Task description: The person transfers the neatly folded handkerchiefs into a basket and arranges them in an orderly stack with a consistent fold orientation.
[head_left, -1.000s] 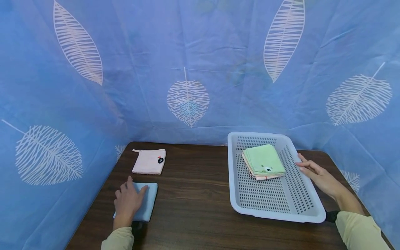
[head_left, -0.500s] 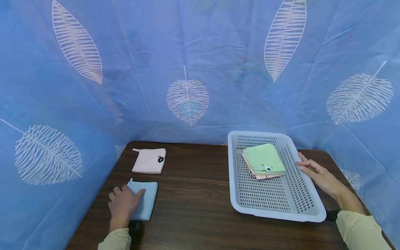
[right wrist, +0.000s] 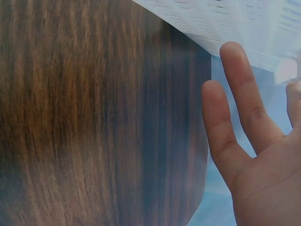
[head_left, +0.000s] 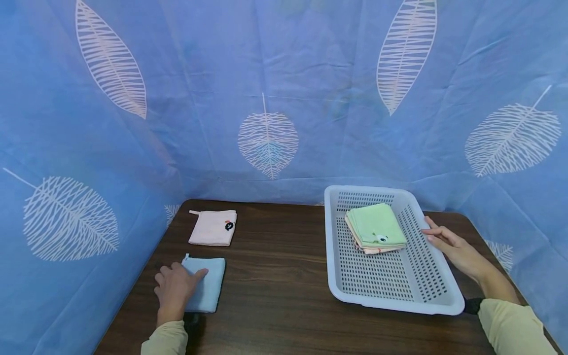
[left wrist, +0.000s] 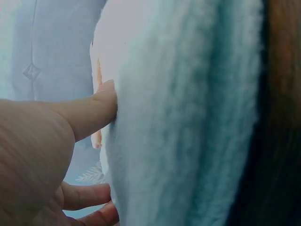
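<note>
Left hand (head_left: 174, 288) covers part of the blue cloth (head_left: 208, 286); the green cloth (head_left: 375, 226) hides the cloths stacked beneath.

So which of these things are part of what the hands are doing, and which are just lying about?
In hand:
left hand on blue cloth
right hand at white basket
folded stack in the basket

Lying about:
pink cloth
leaf-print curtain
</note>
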`<state>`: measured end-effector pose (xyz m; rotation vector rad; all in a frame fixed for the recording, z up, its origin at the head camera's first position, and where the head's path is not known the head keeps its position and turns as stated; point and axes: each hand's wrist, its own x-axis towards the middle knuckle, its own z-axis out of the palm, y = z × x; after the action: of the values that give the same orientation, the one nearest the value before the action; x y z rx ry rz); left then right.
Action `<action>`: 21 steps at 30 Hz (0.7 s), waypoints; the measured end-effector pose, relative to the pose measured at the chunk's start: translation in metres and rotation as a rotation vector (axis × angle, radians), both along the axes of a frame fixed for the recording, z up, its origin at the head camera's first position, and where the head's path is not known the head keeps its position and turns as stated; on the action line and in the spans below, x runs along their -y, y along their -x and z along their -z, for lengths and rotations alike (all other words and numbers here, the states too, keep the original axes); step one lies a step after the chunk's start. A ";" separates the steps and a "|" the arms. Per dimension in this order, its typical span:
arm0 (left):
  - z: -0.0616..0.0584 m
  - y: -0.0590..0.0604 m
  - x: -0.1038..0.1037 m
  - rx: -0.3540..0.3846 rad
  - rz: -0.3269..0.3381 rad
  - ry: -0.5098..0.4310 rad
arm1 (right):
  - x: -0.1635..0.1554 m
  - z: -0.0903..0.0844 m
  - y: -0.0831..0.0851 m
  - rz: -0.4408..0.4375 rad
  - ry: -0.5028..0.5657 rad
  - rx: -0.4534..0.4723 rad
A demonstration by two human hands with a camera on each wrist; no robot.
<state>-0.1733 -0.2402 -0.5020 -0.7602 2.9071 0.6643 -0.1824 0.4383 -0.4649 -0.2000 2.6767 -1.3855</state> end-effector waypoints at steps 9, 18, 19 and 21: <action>0.000 0.003 0.006 0.039 0.014 -0.031 | -0.001 0.003 0.001 0.000 0.017 0.000; -0.001 0.004 0.007 0.071 0.031 -0.075 | -0.002 0.004 0.001 0.005 -0.027 -0.023; -0.001 0.003 0.008 0.076 0.036 -0.081 | -0.001 0.004 0.001 0.004 -0.032 -0.025; -0.002 0.003 0.010 0.087 0.040 -0.103 | -0.001 0.003 0.001 0.003 -0.027 -0.024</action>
<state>-0.1764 -0.2502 -0.5005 -0.6993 2.7779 0.7509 -0.1830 0.4395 -0.4683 -0.2121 2.7143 -1.3558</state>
